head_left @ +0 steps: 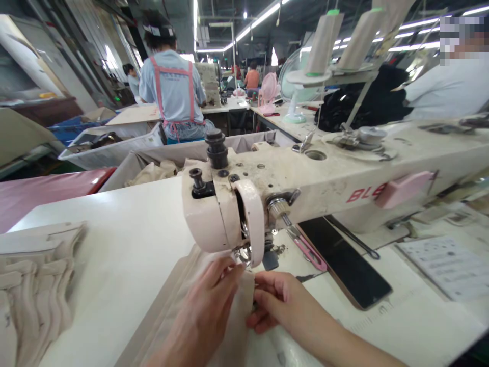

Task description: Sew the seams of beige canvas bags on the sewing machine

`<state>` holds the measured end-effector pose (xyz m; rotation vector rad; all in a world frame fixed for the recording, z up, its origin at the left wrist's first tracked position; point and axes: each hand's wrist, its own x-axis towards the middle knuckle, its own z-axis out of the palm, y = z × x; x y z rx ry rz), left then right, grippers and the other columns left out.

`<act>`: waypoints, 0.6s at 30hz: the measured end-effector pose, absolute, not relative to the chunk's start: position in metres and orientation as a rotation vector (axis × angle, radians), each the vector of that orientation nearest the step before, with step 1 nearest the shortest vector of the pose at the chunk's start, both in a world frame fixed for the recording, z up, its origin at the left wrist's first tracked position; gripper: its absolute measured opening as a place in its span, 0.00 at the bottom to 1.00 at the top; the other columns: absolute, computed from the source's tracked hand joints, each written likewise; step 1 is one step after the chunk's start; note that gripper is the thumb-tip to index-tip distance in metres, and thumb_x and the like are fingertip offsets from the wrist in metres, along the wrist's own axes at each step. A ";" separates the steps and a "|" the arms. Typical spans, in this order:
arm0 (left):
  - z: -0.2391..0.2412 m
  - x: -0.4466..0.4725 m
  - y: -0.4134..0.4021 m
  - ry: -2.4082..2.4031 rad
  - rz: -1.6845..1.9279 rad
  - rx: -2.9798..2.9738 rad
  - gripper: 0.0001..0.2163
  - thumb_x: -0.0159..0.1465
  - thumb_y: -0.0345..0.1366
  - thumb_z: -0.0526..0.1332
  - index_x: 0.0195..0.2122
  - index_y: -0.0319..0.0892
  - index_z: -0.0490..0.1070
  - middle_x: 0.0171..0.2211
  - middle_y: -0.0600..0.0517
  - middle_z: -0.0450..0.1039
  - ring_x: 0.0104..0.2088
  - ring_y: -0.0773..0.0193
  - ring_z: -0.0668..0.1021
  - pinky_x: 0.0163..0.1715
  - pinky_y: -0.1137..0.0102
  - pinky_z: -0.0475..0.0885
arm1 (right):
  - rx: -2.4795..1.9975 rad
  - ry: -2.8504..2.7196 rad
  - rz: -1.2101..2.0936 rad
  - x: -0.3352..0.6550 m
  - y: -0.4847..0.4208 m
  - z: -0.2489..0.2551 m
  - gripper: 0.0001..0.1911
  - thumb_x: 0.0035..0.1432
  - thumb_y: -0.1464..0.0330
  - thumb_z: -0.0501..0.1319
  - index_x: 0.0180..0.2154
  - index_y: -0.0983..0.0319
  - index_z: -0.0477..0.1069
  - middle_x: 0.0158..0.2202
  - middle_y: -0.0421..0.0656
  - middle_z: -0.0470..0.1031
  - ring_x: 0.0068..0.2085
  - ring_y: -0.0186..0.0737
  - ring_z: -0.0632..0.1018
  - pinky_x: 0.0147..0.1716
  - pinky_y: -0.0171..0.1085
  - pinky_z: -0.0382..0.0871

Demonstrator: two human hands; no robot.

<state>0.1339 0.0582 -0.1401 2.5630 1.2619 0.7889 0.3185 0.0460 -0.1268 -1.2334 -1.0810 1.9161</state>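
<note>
Cloth [240,316] in plain beige lies on a white table [114,244] at the head of a sewing machine [324,178], its far end reaching the metal parts [243,253] beneath. The left hand [208,300] rests over it from above, fingertips gathered near the metal; whether they pinch the fabric or merely press it cannot be told. The right hand [277,300] has thumb and fingers drawn together on the right edge.

The fabric looks light, soft and limp, with a matte face that should give fingers fair purchase; it would likely crease or skew before it tore. Its edge seems the best place to pinch, its flat middle the place to press, fingertips clear of the metal.

Layered beige pieces [42,285] ripple in a loose pile at left, edges wavy. Harder finishes surround the work: the machine's cream enamel, stained and rounded; a flat, glossy black phone [344,260]; pink snips [319,265] just beside it; tapering pale cones [324,46] above.
</note>
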 end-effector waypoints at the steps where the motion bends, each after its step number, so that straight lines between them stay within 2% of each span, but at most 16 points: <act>1: -0.138 0.137 0.063 1.216 0.806 2.433 0.15 0.65 0.24 0.53 0.51 0.45 0.67 0.47 0.49 0.70 0.46 0.63 0.73 0.45 0.73 0.71 | -1.234 -1.077 1.925 0.318 0.047 -0.126 0.15 0.50 0.60 0.60 0.34 0.64 0.73 0.27 0.40 0.75 0.26 0.33 0.78 0.27 0.30 0.72; 6: -0.138 0.144 0.079 1.116 0.727 2.115 0.09 0.62 0.25 0.57 0.39 0.44 0.73 0.36 0.53 0.73 0.35 0.67 0.74 0.35 0.76 0.68 | -1.259 -1.088 1.927 0.315 0.048 -0.128 0.16 0.48 0.58 0.61 0.34 0.64 0.70 0.22 0.36 0.71 0.22 0.34 0.77 0.21 0.30 0.71; 8: -0.136 0.143 0.081 1.128 0.704 2.065 0.09 0.62 0.26 0.58 0.39 0.44 0.74 0.34 0.54 0.72 0.30 0.68 0.73 0.31 0.75 0.66 | -1.281 -1.111 1.887 0.312 0.048 -0.130 0.14 0.49 0.60 0.60 0.32 0.64 0.69 0.20 0.34 0.68 0.17 0.31 0.74 0.16 0.27 0.66; 12: -0.125 0.139 0.086 1.152 0.536 2.059 0.08 0.62 0.29 0.56 0.37 0.44 0.74 0.31 0.54 0.73 0.29 0.66 0.72 0.30 0.74 0.65 | -1.341 -1.156 1.766 0.308 0.046 -0.133 0.10 0.51 0.64 0.58 0.33 0.64 0.67 0.19 0.32 0.65 0.12 0.25 0.66 0.09 0.24 0.56; 18: -0.113 0.138 0.096 1.267 0.393 1.925 0.04 0.59 0.33 0.57 0.29 0.42 0.71 0.26 0.55 0.71 0.29 0.65 0.72 0.27 0.75 0.64 | -1.426 -1.183 1.604 0.303 0.041 -0.137 0.11 0.52 0.66 0.60 0.37 0.60 0.62 0.23 0.33 0.70 0.14 0.28 0.70 0.11 0.25 0.61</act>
